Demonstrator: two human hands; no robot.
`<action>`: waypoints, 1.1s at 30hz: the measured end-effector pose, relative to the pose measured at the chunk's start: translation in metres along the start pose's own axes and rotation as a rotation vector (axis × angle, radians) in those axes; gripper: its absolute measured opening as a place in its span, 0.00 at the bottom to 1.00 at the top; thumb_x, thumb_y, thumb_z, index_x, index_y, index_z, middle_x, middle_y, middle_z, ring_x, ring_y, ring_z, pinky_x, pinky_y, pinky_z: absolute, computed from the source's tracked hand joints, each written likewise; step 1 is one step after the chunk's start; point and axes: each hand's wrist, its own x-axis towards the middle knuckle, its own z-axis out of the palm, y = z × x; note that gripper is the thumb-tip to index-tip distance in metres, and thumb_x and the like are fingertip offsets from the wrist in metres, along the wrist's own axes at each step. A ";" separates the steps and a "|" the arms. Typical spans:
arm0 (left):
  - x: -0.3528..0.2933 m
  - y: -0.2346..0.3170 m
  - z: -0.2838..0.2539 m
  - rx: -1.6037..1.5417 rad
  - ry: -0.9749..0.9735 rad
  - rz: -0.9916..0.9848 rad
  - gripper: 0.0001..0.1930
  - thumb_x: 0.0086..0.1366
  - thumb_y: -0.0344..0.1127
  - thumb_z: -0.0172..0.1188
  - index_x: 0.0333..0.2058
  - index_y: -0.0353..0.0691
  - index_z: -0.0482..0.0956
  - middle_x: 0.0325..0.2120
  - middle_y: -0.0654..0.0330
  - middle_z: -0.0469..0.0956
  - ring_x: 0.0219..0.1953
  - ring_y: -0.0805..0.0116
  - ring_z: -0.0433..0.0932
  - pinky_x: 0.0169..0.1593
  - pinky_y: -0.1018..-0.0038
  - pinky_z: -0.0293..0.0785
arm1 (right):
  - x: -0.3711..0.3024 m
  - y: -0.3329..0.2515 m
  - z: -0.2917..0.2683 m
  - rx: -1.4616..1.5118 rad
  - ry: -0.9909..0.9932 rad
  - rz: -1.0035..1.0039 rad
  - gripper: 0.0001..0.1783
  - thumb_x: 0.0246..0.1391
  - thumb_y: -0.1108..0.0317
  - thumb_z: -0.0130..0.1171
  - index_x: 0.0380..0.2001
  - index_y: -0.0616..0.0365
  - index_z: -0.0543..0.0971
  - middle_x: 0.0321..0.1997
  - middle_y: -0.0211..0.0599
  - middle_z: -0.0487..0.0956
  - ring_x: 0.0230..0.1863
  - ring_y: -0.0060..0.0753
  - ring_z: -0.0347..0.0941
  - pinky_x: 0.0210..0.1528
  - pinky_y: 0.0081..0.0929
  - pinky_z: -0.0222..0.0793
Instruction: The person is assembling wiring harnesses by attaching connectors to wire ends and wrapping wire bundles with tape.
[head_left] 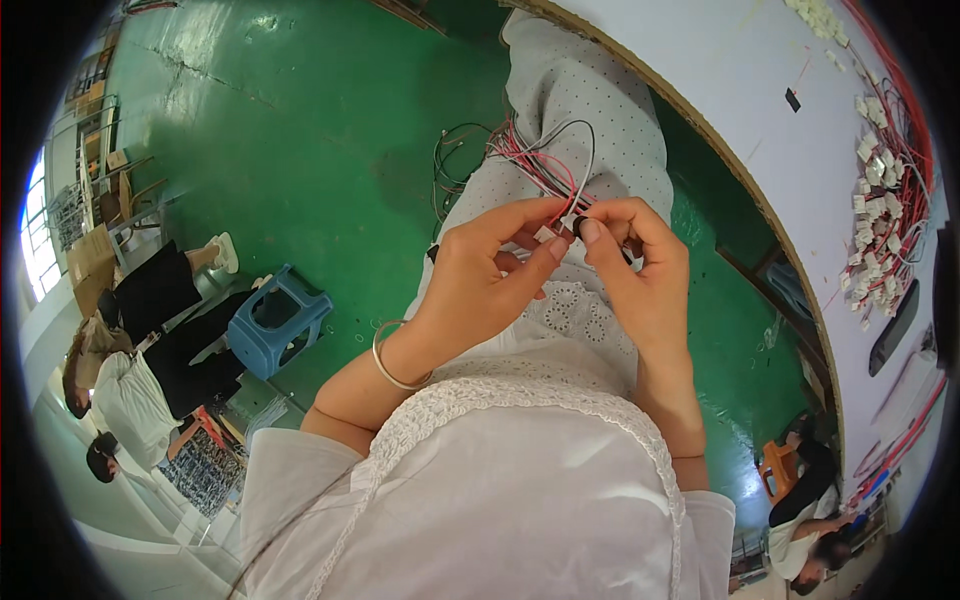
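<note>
Above my lap, both hands meet at the ends of a bundle of thin wires (530, 165), red, black, white and grey, that lies over my leg and hangs toward the floor. My left hand (480, 270) is closed, pinching the wires beside a small white connector (546, 234). The thumb and fingers of my right hand (648, 265) pinch a small black piece (580, 227) against the wire ends; its exact kind is too small to tell. The two hands' fingertips almost touch and partly hide the wire ends.
A white-topped table (725, 70) with a curved-looking edge stands at my right. On it lie a heap of white connectors with red wires (880, 230) and a small black part (793, 100). A blue stool (262, 335) and seated people (140, 400) are at the left.
</note>
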 end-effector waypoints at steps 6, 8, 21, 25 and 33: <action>-0.002 -0.004 0.001 0.107 0.044 0.100 0.17 0.62 0.25 0.62 0.51 0.32 0.78 0.35 0.58 0.82 0.33 0.76 0.80 0.29 0.81 0.80 | 0.004 0.001 0.002 0.022 -0.026 0.030 0.04 0.58 0.72 0.62 0.36 0.59 0.80 0.22 0.20 0.73 0.26 0.10 0.66 0.30 0.13 0.58; -0.002 -0.005 0.000 0.124 0.036 0.108 0.18 0.62 0.25 0.63 0.51 0.32 0.78 0.36 0.59 0.81 0.33 0.77 0.80 0.28 0.81 0.80 | 0.005 0.001 0.003 0.033 -0.025 0.032 0.04 0.59 0.72 0.62 0.37 0.60 0.80 0.22 0.19 0.73 0.26 0.10 0.66 0.30 0.13 0.58; 0.003 -0.015 0.005 0.255 0.145 0.347 0.14 0.59 0.24 0.64 0.45 0.34 0.82 0.28 0.59 0.81 0.27 0.73 0.80 0.24 0.80 0.73 | 0.009 0.006 0.007 -0.045 0.003 0.122 0.03 0.57 0.73 0.63 0.33 0.60 0.79 0.20 0.20 0.75 0.24 0.08 0.66 0.27 0.12 0.57; 0.004 -0.022 0.000 0.320 0.138 0.360 0.09 0.62 0.25 0.63 0.41 0.35 0.84 0.29 0.58 0.82 0.27 0.73 0.78 0.27 0.79 0.72 | 0.010 0.001 0.004 -0.075 -0.037 0.177 0.04 0.56 0.72 0.64 0.32 0.60 0.79 0.19 0.21 0.75 0.22 0.09 0.66 0.25 0.12 0.57; 0.005 -0.030 -0.005 0.211 0.181 0.327 0.06 0.57 0.24 0.65 0.34 0.35 0.85 0.22 0.62 0.79 0.21 0.78 0.73 0.23 0.81 0.66 | 0.011 -0.008 0.005 -0.005 -0.082 0.341 0.11 0.54 0.72 0.67 0.36 0.60 0.75 0.18 0.26 0.77 0.22 0.13 0.73 0.25 0.14 0.65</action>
